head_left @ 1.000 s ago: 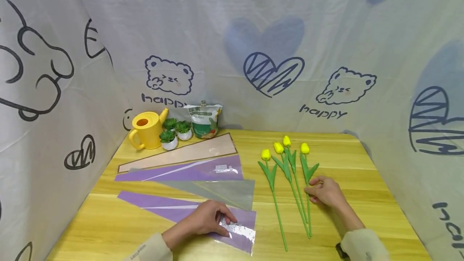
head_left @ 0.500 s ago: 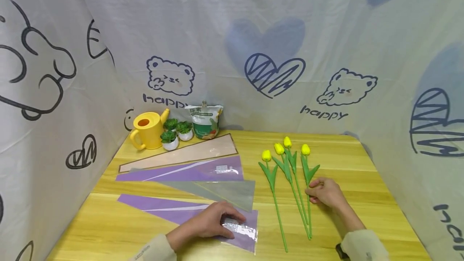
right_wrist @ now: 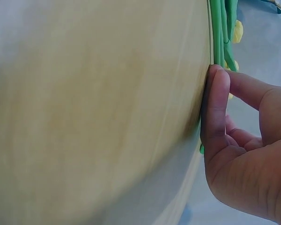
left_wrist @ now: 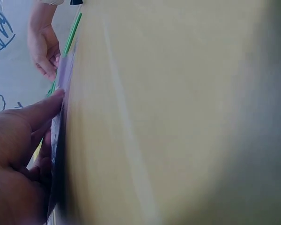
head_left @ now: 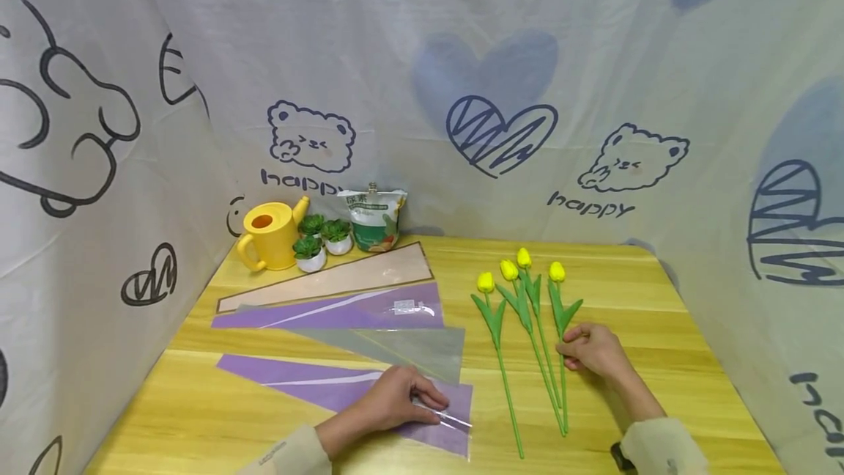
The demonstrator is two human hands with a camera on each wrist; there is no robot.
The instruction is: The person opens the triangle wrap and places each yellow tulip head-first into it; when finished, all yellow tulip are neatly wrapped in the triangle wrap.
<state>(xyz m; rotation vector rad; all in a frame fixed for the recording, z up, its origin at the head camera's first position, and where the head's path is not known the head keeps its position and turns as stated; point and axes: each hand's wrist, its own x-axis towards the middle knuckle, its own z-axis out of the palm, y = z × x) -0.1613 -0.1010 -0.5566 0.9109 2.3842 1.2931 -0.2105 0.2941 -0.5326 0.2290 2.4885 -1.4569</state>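
My left hand [head_left: 398,403] pinches the clear, wide end of a purple flower sleeve [head_left: 297,380] between thumb and fingers, and the film creases there. The sleeve lies flat on the table, partly hidden beneath this hand. In the left wrist view, the left hand [left_wrist: 23,145] is low over the sleeve's edge. On the right, my right hand [head_left: 593,349] pinches the green stem of the rightmost yellow tulip [head_left: 557,272]. Thumb and fingertip meet at the tabletop in the right wrist view, with green stems [right_wrist: 216,33] beyond. More yellow tulips [head_left: 486,283] lie between the hands.
Behind the held sleeve lie a grey sleeve [head_left: 422,350], another purple sleeve [head_left: 369,308] and a beige one [head_left: 343,277]. A yellow watering can [head_left: 273,239], small potted succulents [head_left: 310,259] and a clipped green-and-white bag [head_left: 374,222] stand at the back left. Printed cloth walls surround the table.
My left hand has shifted slightly right, its thumb and fingers drawing closer on the sleeve's clear end. The sleeve has slid slightly right. My right hand stays on the tulip stem.
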